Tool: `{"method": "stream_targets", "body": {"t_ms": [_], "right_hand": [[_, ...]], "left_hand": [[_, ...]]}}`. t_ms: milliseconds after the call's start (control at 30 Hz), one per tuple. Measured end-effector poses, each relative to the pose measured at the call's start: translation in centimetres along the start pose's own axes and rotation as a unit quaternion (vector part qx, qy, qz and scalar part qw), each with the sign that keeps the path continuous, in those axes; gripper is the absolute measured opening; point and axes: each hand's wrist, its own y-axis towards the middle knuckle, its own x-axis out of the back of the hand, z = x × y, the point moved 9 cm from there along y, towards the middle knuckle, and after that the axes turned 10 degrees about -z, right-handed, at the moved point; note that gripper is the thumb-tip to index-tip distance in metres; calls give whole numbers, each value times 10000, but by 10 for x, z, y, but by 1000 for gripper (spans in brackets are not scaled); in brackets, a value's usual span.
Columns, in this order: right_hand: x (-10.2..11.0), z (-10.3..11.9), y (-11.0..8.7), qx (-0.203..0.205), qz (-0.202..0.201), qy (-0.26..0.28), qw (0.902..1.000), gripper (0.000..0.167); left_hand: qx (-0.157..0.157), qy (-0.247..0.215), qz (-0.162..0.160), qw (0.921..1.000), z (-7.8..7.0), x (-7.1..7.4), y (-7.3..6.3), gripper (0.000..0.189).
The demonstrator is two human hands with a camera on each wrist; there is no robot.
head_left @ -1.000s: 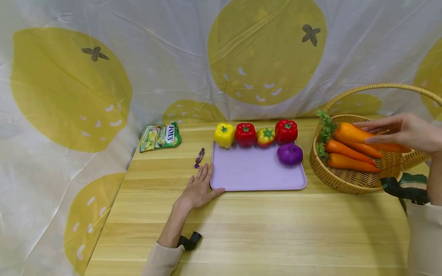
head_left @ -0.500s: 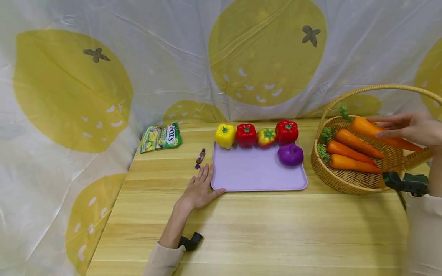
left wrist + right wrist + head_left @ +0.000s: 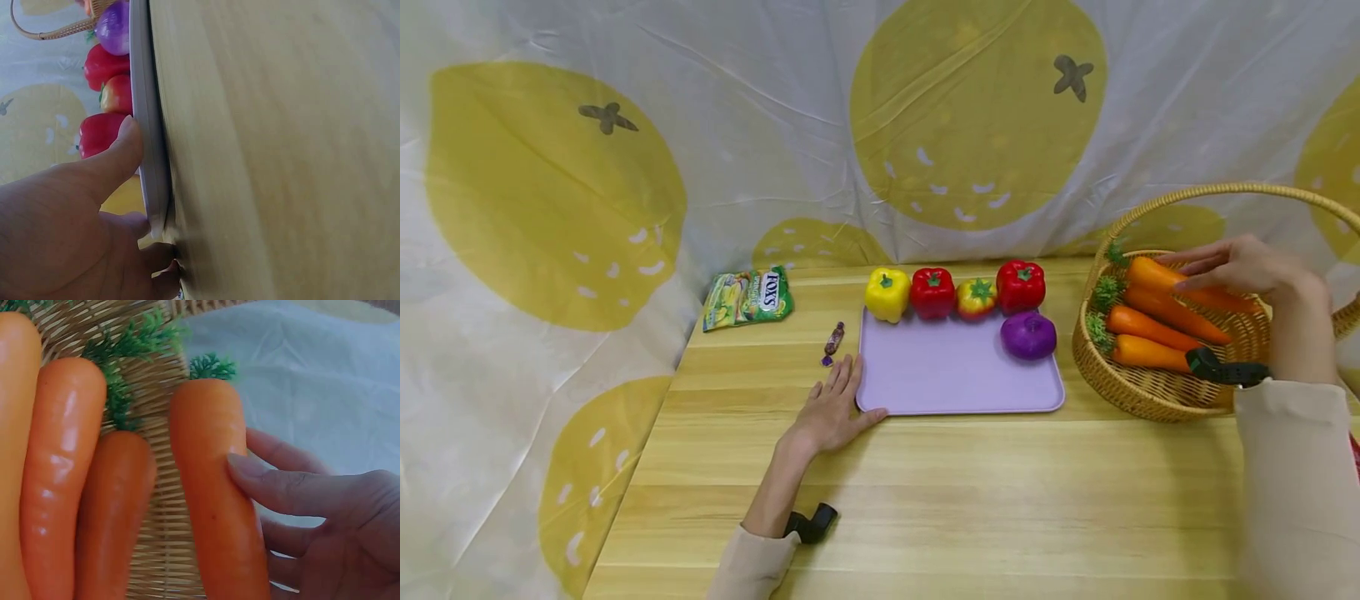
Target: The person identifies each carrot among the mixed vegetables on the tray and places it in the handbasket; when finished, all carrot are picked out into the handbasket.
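In the head view my right hand [image 3: 1247, 262] is over the wicker basket [image 3: 1120, 404], pinching an orange carrot [image 3: 1150, 273] between thumb and fingers. The right wrist view shows the thumb on this carrot [image 3: 209, 437] near its leafy end, with the fingers behind it. Other carrots [image 3: 1150, 352] lie side by side in the basket, green tops to the left. My left hand [image 3: 831, 415] rests at the lilac tray's [image 3: 955, 410] near left corner, fingers fairly straight along its side. Its thumb touches the tray's near rim, as the left wrist view shows.
Along the tray's back stand a yellow pepper [image 3: 887, 296], two red peppers [image 3: 933, 293] and a small red-yellow pepper-like vegetable [image 3: 977, 298]. A purple onion [image 3: 1028, 336] sits at its right. A wrapped candy [image 3: 834, 340] and a green FOX'S bag [image 3: 748, 298] lie left. The basket handle [image 3: 1225, 190] arches high.
My right hand first shifts right with the carrot lifted from the others, then comes back left and lower, bringing it beside them in the basket. The left hand stays at the tray.
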Motion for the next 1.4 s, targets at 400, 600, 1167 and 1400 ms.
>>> {"method": "stream_targets", "body": {"t_ms": [400,600,1167,1400], "right_hand": [[-22,-7,12,534,385,-286,9974,53],[-28,-7,10,471,263,-243,9982,55],[-45,-6,5,543,483,-226,9971,55],[-52,-9,4,508,681,-83,9964,47]], "left_hand": [[11,29,24,10000,0,0,1,94],[-7,19,23,10000,-1,1,1,94],[29,-27,-5,10000,-2,2,-1,93],[51,-48,1,10000,-1,2,-2,94]]}}
